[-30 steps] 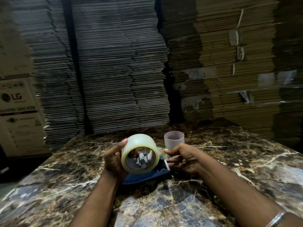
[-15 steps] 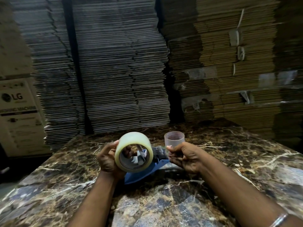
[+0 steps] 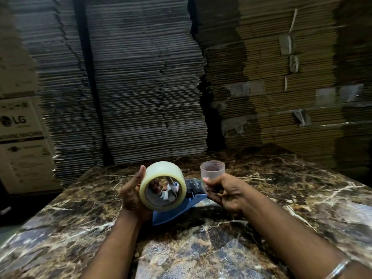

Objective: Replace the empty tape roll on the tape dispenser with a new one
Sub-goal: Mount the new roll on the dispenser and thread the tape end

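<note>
Head view, one frame, catalogued with reference to the two before it.

Item 1: new tape roll (image 3: 162, 185), clear, full. Held on edge in the left hand (image 3: 131, 195), thumb raised along its outer face, fingers curled behind and partly seen through the core. Change: the roll has shifted left and tipped off the dispenser's hub over the last second, exposing more of the blue frame. Judged meaning: the roll is being seated or re-aligned on the hub, not yet locked home.

Item 2: tape dispenser (image 3: 177, 210), blue, lying on the marble table (image 3: 281, 198) between the two hands. Hub vanes show white through the roll's core.

Item 3: right hand (image 3: 226, 193), closed in a pinch at the dispenser's front end, near the cutter. Whether it grips the frame, a guard, or a loose tape end cannot be told.

Item 4: empty core (image 3: 212, 168), translucent, standing upright on the table just behind the right hand, apart from the dispenser. Position unchanged. Judged: removal step done.

Obscured: the hub seat behind the roll; the dispenser's handle, under the left hand; the cutter teeth, dark and blurred. A bangle (image 3: 337, 267) on the right wrist is cut by the frame edge.
</note>
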Demonstrator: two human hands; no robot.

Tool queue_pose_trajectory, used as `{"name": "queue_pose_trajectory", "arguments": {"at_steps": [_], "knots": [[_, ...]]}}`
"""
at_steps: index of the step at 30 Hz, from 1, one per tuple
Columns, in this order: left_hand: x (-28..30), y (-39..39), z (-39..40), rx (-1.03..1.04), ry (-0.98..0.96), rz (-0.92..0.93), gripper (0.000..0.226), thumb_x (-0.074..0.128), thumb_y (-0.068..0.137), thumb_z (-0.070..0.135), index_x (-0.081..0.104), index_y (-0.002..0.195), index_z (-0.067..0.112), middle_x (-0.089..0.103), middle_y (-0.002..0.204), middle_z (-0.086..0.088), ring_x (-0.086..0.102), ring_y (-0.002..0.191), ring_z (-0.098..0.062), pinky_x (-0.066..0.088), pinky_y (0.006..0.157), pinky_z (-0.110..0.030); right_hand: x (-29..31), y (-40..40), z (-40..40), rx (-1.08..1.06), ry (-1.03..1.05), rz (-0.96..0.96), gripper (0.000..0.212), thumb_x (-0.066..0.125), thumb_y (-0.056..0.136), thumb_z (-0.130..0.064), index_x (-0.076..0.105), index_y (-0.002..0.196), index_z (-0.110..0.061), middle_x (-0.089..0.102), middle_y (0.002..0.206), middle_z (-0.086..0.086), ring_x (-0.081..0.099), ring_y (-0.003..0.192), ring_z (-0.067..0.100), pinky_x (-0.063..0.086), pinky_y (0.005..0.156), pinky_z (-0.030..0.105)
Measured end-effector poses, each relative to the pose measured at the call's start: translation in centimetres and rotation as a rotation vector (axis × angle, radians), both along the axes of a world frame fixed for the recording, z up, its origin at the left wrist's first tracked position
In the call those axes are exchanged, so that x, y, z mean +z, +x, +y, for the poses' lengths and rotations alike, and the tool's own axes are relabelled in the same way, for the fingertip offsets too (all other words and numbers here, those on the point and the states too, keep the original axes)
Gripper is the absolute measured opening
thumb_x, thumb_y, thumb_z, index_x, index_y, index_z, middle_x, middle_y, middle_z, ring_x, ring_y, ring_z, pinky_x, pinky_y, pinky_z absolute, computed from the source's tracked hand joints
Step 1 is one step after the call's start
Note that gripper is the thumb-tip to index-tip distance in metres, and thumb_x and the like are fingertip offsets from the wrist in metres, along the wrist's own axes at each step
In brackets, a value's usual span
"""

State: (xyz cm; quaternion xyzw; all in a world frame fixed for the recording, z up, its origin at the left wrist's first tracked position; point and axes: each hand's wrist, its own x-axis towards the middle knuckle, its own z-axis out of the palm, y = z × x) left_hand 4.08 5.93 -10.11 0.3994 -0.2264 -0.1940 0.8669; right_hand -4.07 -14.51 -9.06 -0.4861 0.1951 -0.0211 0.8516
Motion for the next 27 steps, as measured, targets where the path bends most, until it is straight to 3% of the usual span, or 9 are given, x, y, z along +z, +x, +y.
{"name": "queue_pose_trajectory", "arguments": {"at_steps": [3, 7, 9, 13, 15, 18, 20, 24, 27], "knots": [[0.2, -0.3, -0.1, 0.000, -0.008, 0.005, 0.047, 0.068, 0.066, 0.040, 0.078, 0.082, -0.002, 0.075, 0.086, -0.021, 0.074, 0.076, -0.035, 0.061, 0.064, -0.041, -0.2, 0.2, -0.1, -0.008, 0.007, 0.006, 0.011, 0.060, 0.089, 0.004, 0.066, 0.079, 0.003, 0.068, 0.060, 0.011, 0.062, 0.064, 0.018, 0.057, 0.064, 0.025], [0.3, -0.2, 0.1, -0.031, 0.026, -0.008, 0.068, 0.087, 0.045, 0.042, 0.076, 0.094, -0.004, 0.073, 0.097, -0.025, 0.072, 0.086, -0.039, 0.059, 0.078, -0.049, -0.1, 0.2, -0.1, -0.035, 0.013, -0.010, 0.010, 0.061, 0.088, 0.004, 0.065, 0.079, 0.004, 0.067, 0.056, 0.010, 0.065, 0.046, 0.013, 0.058, 0.056, 0.024], [0.3, -0.2, 0.1, -0.042, 0.043, -0.010, 0.072, 0.089, 0.043, 0.042, 0.075, 0.096, -0.004, 0.073, 0.098, -0.026, 0.071, 0.087, -0.039, 0.056, 0.082, -0.050, 0.0, 0.2, -0.1, -0.053, 0.015, -0.026, 0.010, 0.061, 0.088, 0.006, 0.064, 0.079, 0.003, 0.067, 0.060, 0.011, 0.064, 0.047, 0.013, 0.058, 0.055, 0.024], [0.6, -0.6, -0.3, -0.031, 0.031, 0.004, 0.050, 0.079, 0.054, 0.040, 0.077, 0.079, -0.003, 0.075, 0.081, -0.020, 0.074, 0.072, -0.033, 0.061, 0.063, -0.039, 0.0, 0.2, -0.1, -0.076, 0.038, -0.046, 0.007, 0.057, 0.089, 0.008, 0.061, 0.086, 0.004, 0.065, 0.076, 0.014, 0.062, 0.065, 0.017, 0.058, 0.055, 0.024], [0.6, -0.7, -0.4, -0.018, 0.015, 0.018, 0.045, 0.076, 0.057, 0.040, 0.078, 0.073, -0.001, 0.075, 0.075, -0.018, 0.074, 0.067, -0.030, 0.059, 0.057, -0.036, 0.0, 0.3, 0.0, -0.068, 0.032, -0.047, 0.009, 0.056, 0.090, 0.008, 0.062, 0.085, 0.005, 0.064, 0.075, 0.014, 0.063, 0.058, 0.016, 0.057, 0.054, 0.023], [0.8, -1.2, -0.3, -0.035, 0.014, 0.007, 0.050, 0.082, 0.044, 0.039, 0.078, 0.074, -0.001, 0.075, 0.075, -0.018, 0.074, 0.067, -0.030, 0.059, 0.056, -0.036, -0.1, 0.4, 0.0, -0.072, 0.040, -0.058, 0.008, 0.056, 0.088, 0.010, 0.062, 0.085, 0.006, 0.065, 0.067, 0.013, 0.064, 0.045, 0.013, 0.058, 0.052, 0.023], [0.7, -1.2, -0.2, -0.035, -0.001, 0.013, 0.046, 0.080, 0.047, 0.040, 0.078, 0.070, 0.000, 0.074, 0.071, -0.017, 0.073, 0.063, -0.029, 0.059, 0.054, -0.034, -0.2, 0.4, 0.0, -0.078, 0.046, -0.068, 0.007, 0.057, 0.087, 0.011, 0.063, 0.087, 0.006, 0.067, 0.069, 0.014, 0.064, 0.050, 0.016, 0.058, 0.051, 0.024], [0.5, -1.2, 0.0, -0.019, 0.010, -0.001, 0.063, 0.092, 0.029, 0.040, 0.078, 0.077, 0.000, 0.074, 0.075, -0.018, 0.073, 0.067, -0.031, 0.060, 0.061, -0.037, -0.1, 0.4, 0.1, -0.074, 0.069, -0.080, 0.007, 0.058, 0.086, 0.011, 0.064, 0.088, 0.007, 0.066, 0.079, 0.016, 0.062, 0.063, 0.019, 0.058, 0.056, 0.025], [0.2, -0.7, 0.1, 0.041, 0.014, 0.029, 0.047, 0.089, 0.041, 0.038, 0.074, 0.068, 0.002, 0.067, 0.062, -0.014, 0.067, 0.058, -0.028, 0.059, 0.060, -0.033, -0.1, 0.3, 0.1, -0.074, 0.072, -0.079, 0.006, 0.060, 0.085, 0.010, 0.065, 0.087, 0.006, 0.067, 0.076, 0.015, 0.064, 0.055, 0.016, 0.058, 0.054, 0.023]]}}
